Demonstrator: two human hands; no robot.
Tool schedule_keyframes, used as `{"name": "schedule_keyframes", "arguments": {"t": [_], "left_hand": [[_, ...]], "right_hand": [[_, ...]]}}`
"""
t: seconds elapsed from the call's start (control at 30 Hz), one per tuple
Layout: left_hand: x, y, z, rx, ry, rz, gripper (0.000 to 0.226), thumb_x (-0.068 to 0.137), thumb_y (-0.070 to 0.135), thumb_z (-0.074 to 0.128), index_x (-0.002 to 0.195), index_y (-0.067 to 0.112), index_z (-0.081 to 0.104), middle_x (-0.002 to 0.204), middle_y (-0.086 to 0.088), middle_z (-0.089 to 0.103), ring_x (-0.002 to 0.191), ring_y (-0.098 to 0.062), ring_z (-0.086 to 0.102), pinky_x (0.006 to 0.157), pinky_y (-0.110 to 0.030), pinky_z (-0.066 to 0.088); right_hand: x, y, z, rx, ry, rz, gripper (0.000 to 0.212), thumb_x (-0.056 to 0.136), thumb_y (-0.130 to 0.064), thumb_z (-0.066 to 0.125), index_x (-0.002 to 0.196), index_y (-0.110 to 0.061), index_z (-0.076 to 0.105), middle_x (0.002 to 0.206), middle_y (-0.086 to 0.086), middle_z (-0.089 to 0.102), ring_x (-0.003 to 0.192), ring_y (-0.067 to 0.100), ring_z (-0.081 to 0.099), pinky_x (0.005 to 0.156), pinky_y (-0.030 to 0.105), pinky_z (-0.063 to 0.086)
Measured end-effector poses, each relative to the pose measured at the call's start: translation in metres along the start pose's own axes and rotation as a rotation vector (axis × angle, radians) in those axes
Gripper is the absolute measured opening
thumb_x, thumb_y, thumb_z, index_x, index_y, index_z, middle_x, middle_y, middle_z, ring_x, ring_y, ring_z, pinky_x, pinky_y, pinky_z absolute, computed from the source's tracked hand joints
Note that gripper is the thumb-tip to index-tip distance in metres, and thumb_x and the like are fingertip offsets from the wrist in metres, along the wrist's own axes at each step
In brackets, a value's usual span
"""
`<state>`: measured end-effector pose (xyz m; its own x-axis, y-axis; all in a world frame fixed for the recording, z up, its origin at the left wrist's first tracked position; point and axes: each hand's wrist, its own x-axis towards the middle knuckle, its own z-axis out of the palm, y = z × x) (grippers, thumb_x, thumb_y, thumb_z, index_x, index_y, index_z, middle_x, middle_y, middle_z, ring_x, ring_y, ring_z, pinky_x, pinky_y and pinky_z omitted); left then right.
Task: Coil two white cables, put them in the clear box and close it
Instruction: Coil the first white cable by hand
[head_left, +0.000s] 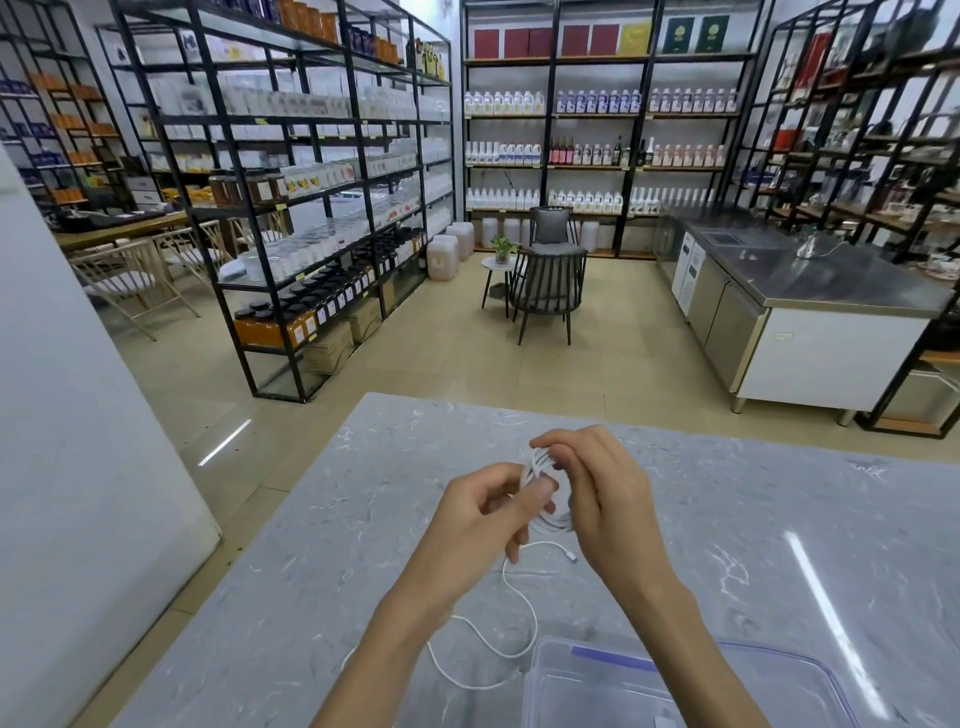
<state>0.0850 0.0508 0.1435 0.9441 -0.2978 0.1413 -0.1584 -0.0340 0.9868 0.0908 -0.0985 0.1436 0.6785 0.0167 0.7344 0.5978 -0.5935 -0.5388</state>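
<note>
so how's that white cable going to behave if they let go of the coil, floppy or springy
Probably floppy: the white cable trails a loose tail in soft curves over the table. The loops pinched by the left hand and right hand would likely loosen if released. It looks thin, so probably light.

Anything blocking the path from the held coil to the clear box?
Nothing visible on the table between the coil and the clear box; only loose white cable lies there. Box lid state unclear.
</note>
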Motion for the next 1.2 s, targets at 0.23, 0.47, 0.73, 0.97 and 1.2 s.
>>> {"name": "schedule_keyframes", "arguments": {"t": [0.23, 0.47, 0.73, 0.97, 1.2], "left_hand": [[0.003, -0.002, -0.006, -0.228, 0.068, -0.058, 0.018, 0.094, 0.001, 0.057, 0.101, -0.001, 0.074, 0.076, -0.012, 0.07, 0.061, -0.017, 0.062, 0.057, -0.023, 0.052], [0.006, 0.002, 0.007, 0.06, 0.221, 0.037, 0.018, 0.089, -0.006, 0.061, 0.094, 0.003, 0.076, 0.067, -0.004, 0.071, 0.056, -0.012, 0.063, 0.058, -0.021, 0.053], [-0.009, 0.002, 0.022, 0.208, 0.307, 0.112, 0.032, 0.091, 0.006, 0.062, 0.083, 0.035, 0.072, 0.076, 0.01, 0.075, 0.063, -0.007, 0.067, 0.062, -0.021, 0.056], [-0.005, 0.008, 0.019, 0.044, 0.164, 0.008, 0.033, 0.099, 0.042, 0.049, 0.09, 0.014, 0.065, 0.072, 0.009, 0.067, 0.07, -0.009, 0.064, 0.067, -0.018, 0.053], [-0.001, -0.005, 0.038, 0.46, 0.427, 0.175, 0.041, 0.09, 0.059, 0.015, 0.079, 0.031, 0.042, 0.068, 0.01, 0.057, 0.064, -0.007, 0.058, 0.055, -0.027, 0.046]], "right_hand": [[0.002, 0.0, -0.003, 0.276, -0.114, 0.363, 0.024, 0.102, -0.021, 0.042, 0.091, -0.026, 0.063, 0.077, -0.019, 0.061, 0.069, 0.002, 0.054, 0.063, 0.011, 0.039], [0.001, -0.005, 0.011, 0.136, 0.113, 0.425, 0.029, 0.103, -0.021, 0.04, 0.088, -0.024, 0.065, 0.074, -0.013, 0.056, 0.066, 0.002, 0.052, 0.058, 0.009, 0.036], [0.008, -0.001, 0.011, -0.022, 0.267, 0.423, 0.027, 0.101, -0.011, 0.044, 0.085, -0.018, 0.064, 0.071, -0.014, 0.059, 0.07, -0.006, 0.055, 0.059, 0.006, 0.035], [-0.002, -0.016, 0.024, -0.112, 0.348, 0.342, 0.029, 0.089, -0.019, 0.037, 0.091, -0.011, 0.065, 0.082, -0.001, 0.061, 0.072, 0.013, 0.053, 0.064, 0.014, 0.033], [-0.006, -0.021, 0.018, 0.355, 0.193, 0.451, 0.018, 0.098, -0.013, 0.053, 0.094, -0.015, 0.07, 0.075, -0.007, 0.069, 0.055, 0.009, 0.061, 0.055, 0.014, 0.047]]}}
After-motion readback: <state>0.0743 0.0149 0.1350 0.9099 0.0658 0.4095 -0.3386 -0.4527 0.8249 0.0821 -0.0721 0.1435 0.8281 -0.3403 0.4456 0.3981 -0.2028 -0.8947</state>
